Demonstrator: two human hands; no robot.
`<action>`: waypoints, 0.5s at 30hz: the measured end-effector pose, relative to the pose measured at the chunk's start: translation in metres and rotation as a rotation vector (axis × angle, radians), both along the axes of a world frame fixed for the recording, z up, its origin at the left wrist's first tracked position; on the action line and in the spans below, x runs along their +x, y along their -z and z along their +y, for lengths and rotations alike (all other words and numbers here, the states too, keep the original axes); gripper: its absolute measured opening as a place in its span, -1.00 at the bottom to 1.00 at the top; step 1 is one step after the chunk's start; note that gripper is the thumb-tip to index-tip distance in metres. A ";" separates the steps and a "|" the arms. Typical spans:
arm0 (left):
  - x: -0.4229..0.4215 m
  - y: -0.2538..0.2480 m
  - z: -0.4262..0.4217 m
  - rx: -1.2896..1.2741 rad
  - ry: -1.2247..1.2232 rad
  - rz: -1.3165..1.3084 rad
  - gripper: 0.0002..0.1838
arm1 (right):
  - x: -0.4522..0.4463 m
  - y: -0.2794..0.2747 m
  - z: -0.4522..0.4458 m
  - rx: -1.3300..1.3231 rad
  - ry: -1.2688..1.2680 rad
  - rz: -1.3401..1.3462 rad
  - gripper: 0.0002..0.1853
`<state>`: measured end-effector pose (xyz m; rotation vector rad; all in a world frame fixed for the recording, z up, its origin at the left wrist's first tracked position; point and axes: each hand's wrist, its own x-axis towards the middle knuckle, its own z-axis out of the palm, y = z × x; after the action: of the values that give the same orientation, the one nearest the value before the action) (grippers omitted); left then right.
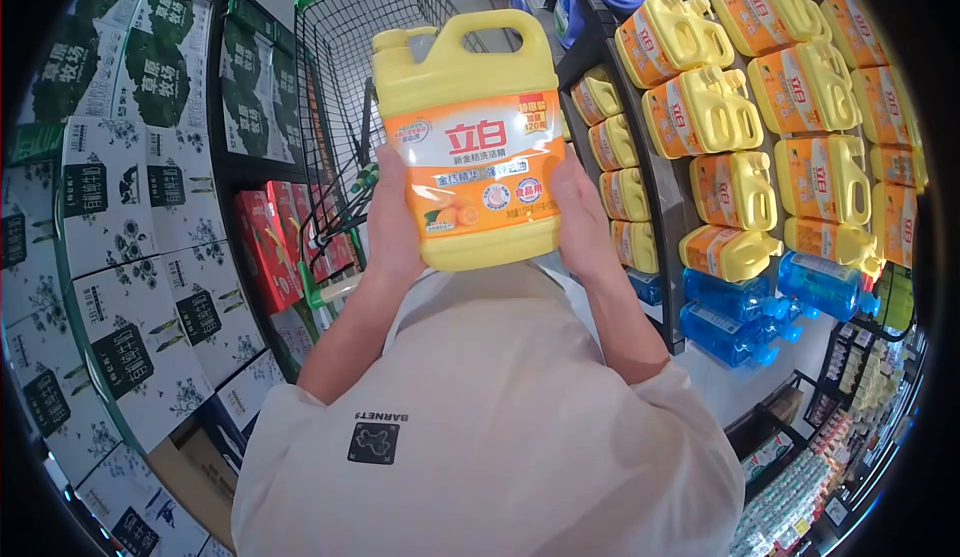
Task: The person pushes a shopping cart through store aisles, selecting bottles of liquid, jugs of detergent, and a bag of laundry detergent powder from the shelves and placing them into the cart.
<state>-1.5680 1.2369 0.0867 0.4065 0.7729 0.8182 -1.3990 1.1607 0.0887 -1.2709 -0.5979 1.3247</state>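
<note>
A yellow jug of dish soap (pixel 470 147) with an orange label is held upright in front of my chest, its label facing me. My left hand (pixel 396 222) grips its left side near the lower half. On the opposite side, my right hand (pixel 583 219) presses against the jug at about the same height. Both hands are closed on it, and the fingers behind the jug are hidden. The jug's cap is at the upper left and its handle loop is at the top.
A wire shopping cart (pixel 345 57) with green corners stands beyond the jug. Shelves to the right hold several similar yellow jugs (pixel 735 192) and blue bottles (pixel 725 332). Stacked white cartons (pixel 150 322) line the left, with red boxes (pixel 268 247) beside the cart.
</note>
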 end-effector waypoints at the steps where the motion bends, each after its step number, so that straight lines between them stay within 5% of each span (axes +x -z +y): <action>1: 0.001 -0.002 0.001 -0.024 -0.012 0.009 -0.29 | 0.000 0.001 0.000 0.004 0.018 0.051 -0.42; 8: -0.001 -0.001 0.003 -0.037 0.022 -0.037 -0.32 | 0.001 0.001 0.003 -0.044 0.044 0.086 -0.43; 14: -0.009 -0.014 -0.013 0.522 0.221 0.322 -0.49 | 0.005 0.026 0.016 -0.083 0.095 -0.123 -0.45; 15: -0.007 -0.019 -0.019 0.577 0.248 0.330 -0.41 | 0.005 0.029 0.020 -0.090 0.125 0.083 -0.43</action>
<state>-1.5751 1.2181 0.1061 1.1527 0.7605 0.7383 -1.3942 1.1808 0.0594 -1.2986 -0.3980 1.3052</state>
